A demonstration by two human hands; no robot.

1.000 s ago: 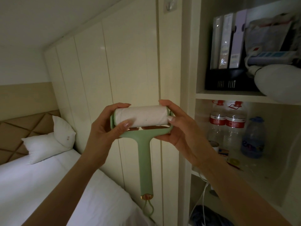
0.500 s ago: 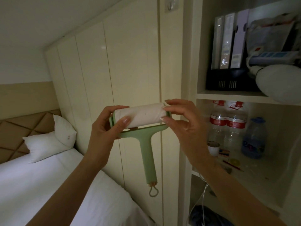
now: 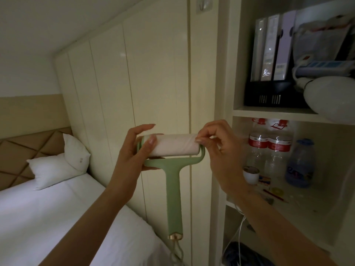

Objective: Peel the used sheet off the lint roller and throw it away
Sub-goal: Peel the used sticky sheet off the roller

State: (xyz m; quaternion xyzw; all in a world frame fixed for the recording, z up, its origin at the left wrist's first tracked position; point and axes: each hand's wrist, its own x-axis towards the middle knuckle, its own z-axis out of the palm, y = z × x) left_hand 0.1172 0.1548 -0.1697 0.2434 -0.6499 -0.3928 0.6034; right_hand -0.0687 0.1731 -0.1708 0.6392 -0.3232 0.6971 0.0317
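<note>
From the head cam, you've got the lint roller (image 3: 173, 169) held up in front of the cream wall panels (image 3: 119, 83), roll lying sideways, green handle hanging straight down. Your left hand (image 3: 132, 150) is wrapped around the roll's left end, thumb pressed on the front of the used sheet (image 3: 172, 144). Your right hand (image 3: 217, 148) is pinching at the sheet's top right edge, thumb and forefinger closed together on it. The sheet's still wound flat on the roll. Bed (image 3: 48, 217) sits lower left, shelf (image 3: 269, 113) with water bottles (image 3: 267, 148) beneath it on the right.
</note>
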